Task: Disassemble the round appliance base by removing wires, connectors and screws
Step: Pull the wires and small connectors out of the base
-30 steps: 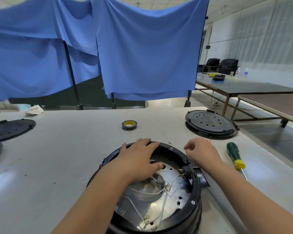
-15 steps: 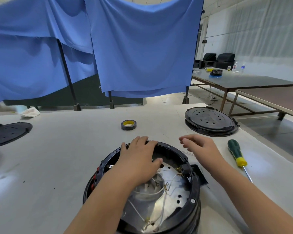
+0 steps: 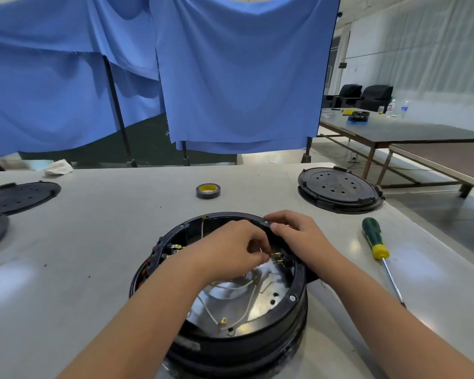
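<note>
Blue cloth (image 3: 241, 77) hung from dark stands (image 3: 118, 110) behind the pale counter (image 3: 99, 220). To the right stood long dark tables (image 3: 411, 132) (one carrying small bottles (image 3: 391, 108)), two black armchairs (image 3: 364, 95) beyond them, a white wall (image 3: 422, 50) and a glossy grey floor (image 3: 449, 214) catching the light.

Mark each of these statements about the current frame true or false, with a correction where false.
1. The screwdriver lies on the table, held by neither hand. True.
2. The left hand reaches inside the round base, fingers curled at the brass connectors. True.
3. The right hand holds the tape roll. False: the roll sits alone beyond the base; the right hand rests at the base's rim.
4. A perforated black cover still closes the base. False: the base is open and white wires show; the cover lies to the far right.
</note>
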Demonstrator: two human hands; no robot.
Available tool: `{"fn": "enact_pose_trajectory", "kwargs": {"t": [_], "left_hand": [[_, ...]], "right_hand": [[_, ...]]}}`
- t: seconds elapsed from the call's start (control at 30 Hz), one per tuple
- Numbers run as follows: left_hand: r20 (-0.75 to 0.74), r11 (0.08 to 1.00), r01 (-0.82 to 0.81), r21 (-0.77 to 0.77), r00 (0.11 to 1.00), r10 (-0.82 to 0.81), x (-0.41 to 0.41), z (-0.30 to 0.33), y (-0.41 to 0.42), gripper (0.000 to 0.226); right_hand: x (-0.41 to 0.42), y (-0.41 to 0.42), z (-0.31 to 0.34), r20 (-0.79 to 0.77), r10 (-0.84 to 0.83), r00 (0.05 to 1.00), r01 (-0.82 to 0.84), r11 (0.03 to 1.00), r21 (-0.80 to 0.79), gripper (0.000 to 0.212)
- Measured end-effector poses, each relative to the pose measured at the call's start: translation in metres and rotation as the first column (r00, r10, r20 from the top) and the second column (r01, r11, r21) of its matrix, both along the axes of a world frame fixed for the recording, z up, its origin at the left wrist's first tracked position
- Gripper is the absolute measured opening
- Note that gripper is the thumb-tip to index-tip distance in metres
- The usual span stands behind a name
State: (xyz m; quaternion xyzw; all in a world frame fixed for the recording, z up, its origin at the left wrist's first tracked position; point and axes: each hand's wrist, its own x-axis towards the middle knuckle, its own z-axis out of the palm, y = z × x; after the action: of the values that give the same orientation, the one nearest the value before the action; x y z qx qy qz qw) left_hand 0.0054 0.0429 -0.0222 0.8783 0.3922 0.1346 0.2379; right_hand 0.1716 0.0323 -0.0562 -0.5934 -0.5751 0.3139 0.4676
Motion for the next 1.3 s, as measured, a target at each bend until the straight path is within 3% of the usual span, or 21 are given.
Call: {"fn": "enact_pose_trajectory", "kwargs": {"t": [0.2, 0.77, 0.97, 1.17, 1.3], "left_hand": [[0.008, 1.000, -0.003, 0.018, 1.000, 0.003, 0.002, 0.001, -0.002, 0.011], [-0.167, 0.941, 0.080, 0.329, 0.986, -0.025, 0.016, 0.006, -0.006, 0.011], [-0.200, 0.947, 0.088, 0.308, 0.980, -0.026, 0.018, 0.006, -0.006, 0.010], [-0.236, 0.916, 0.111, 0.386, 0.972, -0.018, 0.018, 0.004, -0.010, 0.017], [-0.253, 0.937, 0.096, 0.336, 0.967, -0.008, 0.019, 0.007, -0.007, 0.016]], "right_hand": [[0.000, 0.001, 0.000, -0.008, 0.000, 1.000, 0.000, 1.000, 0.008, 0.021], [0.002, 0.003, -0.001, -0.060, 0.022, 0.998, -0.022, 1.000, -0.005, 0.020], [0.003, 0.006, -0.003, -0.050, 0.039, 0.998, -0.039, 0.999, 0.010, 0.019], [0.005, 0.007, -0.004, -0.050, 0.057, 0.997, -0.056, 0.998, 0.025, 0.019], [0.004, 0.007, -0.004, -0.050, 0.062, 0.997, -0.061, 0.998, 0.030, 0.020]]}}
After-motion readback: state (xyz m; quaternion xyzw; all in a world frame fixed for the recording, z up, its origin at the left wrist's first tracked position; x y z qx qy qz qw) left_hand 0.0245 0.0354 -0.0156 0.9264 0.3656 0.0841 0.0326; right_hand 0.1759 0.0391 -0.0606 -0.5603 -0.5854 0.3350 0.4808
